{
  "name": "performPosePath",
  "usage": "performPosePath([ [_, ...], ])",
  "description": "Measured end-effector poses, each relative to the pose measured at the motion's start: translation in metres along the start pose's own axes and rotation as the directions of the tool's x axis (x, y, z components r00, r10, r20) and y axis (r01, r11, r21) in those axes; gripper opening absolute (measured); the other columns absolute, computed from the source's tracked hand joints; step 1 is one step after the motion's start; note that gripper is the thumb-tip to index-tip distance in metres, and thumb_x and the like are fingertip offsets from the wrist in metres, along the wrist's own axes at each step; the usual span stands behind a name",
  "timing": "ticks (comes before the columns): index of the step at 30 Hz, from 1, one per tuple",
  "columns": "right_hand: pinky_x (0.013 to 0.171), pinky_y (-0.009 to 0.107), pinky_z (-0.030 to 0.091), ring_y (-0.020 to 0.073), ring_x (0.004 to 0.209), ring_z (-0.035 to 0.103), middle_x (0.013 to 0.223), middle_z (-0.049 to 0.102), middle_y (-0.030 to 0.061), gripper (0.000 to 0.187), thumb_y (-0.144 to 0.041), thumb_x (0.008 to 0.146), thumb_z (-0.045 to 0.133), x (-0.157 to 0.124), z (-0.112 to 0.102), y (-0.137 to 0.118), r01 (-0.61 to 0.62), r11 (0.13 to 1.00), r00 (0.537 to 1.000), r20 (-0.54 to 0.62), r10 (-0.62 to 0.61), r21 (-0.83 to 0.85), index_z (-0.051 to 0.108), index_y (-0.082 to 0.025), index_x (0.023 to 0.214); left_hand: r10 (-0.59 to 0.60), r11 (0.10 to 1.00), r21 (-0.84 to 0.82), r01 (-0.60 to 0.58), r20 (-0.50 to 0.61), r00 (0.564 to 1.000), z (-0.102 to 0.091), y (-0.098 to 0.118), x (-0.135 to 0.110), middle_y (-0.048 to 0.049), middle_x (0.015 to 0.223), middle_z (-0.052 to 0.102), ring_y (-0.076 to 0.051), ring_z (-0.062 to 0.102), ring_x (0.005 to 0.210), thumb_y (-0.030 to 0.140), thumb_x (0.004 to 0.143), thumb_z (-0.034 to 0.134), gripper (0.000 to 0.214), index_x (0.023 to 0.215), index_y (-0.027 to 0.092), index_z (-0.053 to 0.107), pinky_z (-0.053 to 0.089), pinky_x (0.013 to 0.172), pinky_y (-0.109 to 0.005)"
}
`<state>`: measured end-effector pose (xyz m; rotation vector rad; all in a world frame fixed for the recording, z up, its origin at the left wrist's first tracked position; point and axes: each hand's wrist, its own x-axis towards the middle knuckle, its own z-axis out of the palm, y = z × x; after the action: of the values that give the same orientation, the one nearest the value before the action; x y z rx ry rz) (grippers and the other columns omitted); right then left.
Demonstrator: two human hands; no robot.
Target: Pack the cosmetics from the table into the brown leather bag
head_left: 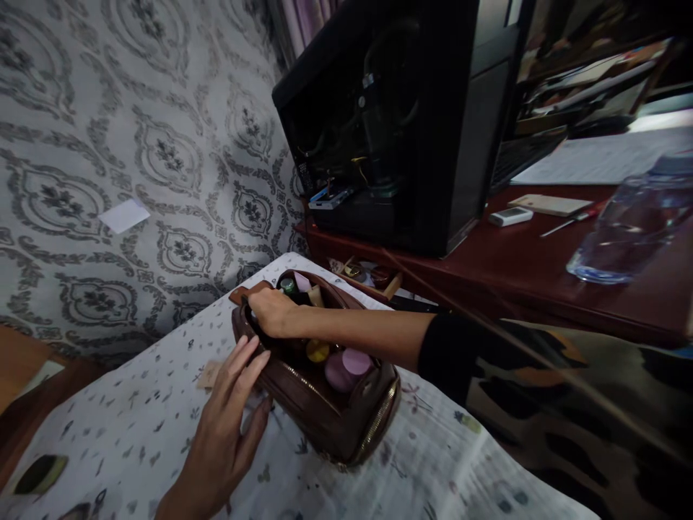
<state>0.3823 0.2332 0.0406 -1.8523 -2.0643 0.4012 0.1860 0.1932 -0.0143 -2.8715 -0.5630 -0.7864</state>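
A brown leather bag with gold zips lies unzipped on the patterned white cloth. My right hand reaches down into its far left end; the fingers are hidden inside, so whether they hold anything does not show. Against the bag's left side rest the fingertips of my left hand, stretched out and holding nothing. Inside the bag are a purple rounded item, a yellow round item, a green-topped item and a beige tube-like item.
Beyond the cloth stands a dark red desk carrying a black glass-fronted case. A clear plastic bottle, a small white box and papers lie to the right. Under the desktop, a drawer is pulled out.
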Motion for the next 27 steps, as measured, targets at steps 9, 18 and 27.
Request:
performPosePath([
  [9, 0.07, 0.024, 0.053, 0.0223, 0.085, 0.074, 0.086, 0.078, 0.0135, 0.018, -0.007, 0.085, 0.061, -0.019, -0.036, -0.005, 0.001, 1.0, 1.0, 0.024, -0.001, 0.002, 0.077, -0.007, 0.095, -0.02, 1.0, -0.017, 0.02, -0.002, 1.0, -0.005, -0.006, -0.009, -0.0078, 0.163, 0.037, -0.026, 0.035, 0.151, 0.024, 0.101, 0.048, 0.063, 0.159, 0.03, 0.024, 0.039, 0.12, -0.046],
  [18, 0.063, 0.024, 0.035, 0.0111, 0.068, 0.055, 0.074, 0.063, -0.0002, 0.022, -0.026, 0.098, 0.06, -0.096, -0.021, -0.006, 0.25, 0.968, 0.847, -0.488, -0.211, 0.016, 0.068, -0.015, 0.081, -0.409, 0.913, -0.02, 0.408, -0.058, 0.911, -0.006, -0.066, -0.049, -0.0143, 0.159, 0.042, -0.028, 0.037, 0.149, 0.041, 0.103, 0.04, 0.056, 0.156, 0.022, 0.032, 0.035, 0.121, -0.052],
  [27, 0.041, 0.032, 0.017, 0.0116, 0.049, 0.047, 0.058, 0.054, -0.0039, 0.04, -0.048, 0.091, 0.069, -0.145, 0.085, -0.042, 0.722, 0.675, 0.504, -0.551, -0.665, -0.154, 0.06, -0.019, 0.063, -0.4, 0.913, 0.135, 0.385, 0.112, 0.91, 0.035, -0.097, -0.083, -0.0139, 0.167, 0.027, -0.03, 0.016, 0.157, 0.043, 0.105, 0.033, 0.058, 0.16, 0.026, 0.024, 0.025, 0.122, -0.059],
])
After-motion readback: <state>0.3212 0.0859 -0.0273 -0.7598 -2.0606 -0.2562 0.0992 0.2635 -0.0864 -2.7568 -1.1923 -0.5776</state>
